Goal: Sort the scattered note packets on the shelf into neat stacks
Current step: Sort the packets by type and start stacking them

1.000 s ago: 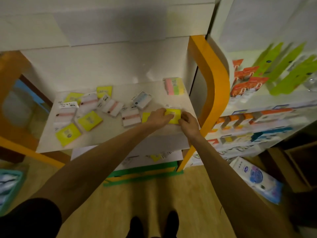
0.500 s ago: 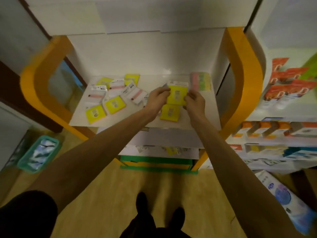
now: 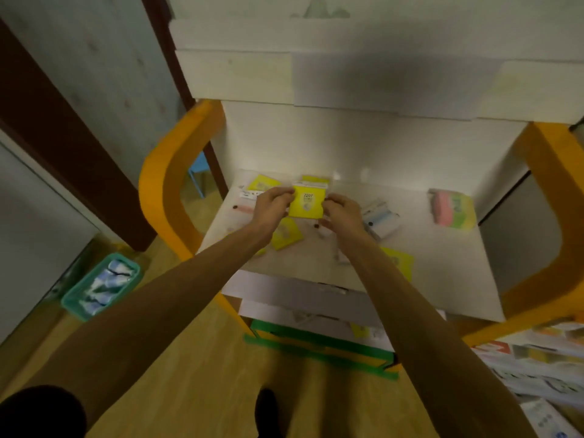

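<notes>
Both hands hold one yellow note packet (image 3: 307, 202) with a label reading 2207, lifted above the white shelf (image 3: 442, 273). My left hand (image 3: 272, 205) pinches its left edge and my right hand (image 3: 341, 213) pinches its right edge. More yellow packets lie on the shelf: one under my left wrist (image 3: 287, 233), one at the front right (image 3: 398, 262), two at the back (image 3: 262, 184). White packets with pink or blue strips lie left (image 3: 245, 207) and right (image 3: 377, 218) of my hands. A pink and green packet (image 3: 452, 210) sits at the right end.
Orange curved side frames (image 3: 164, 197) bound the shelf left and right. A teal basket (image 3: 101, 284) of packs stands on the wooden floor at the left. Lower shelves with papers sit below, and a neighbouring rack of goods (image 3: 537, 368) is at the lower right.
I lifted a yellow packet off the shelf's front right and carried it left to above the middle of the shelf in both hands; the view swung right to left.
</notes>
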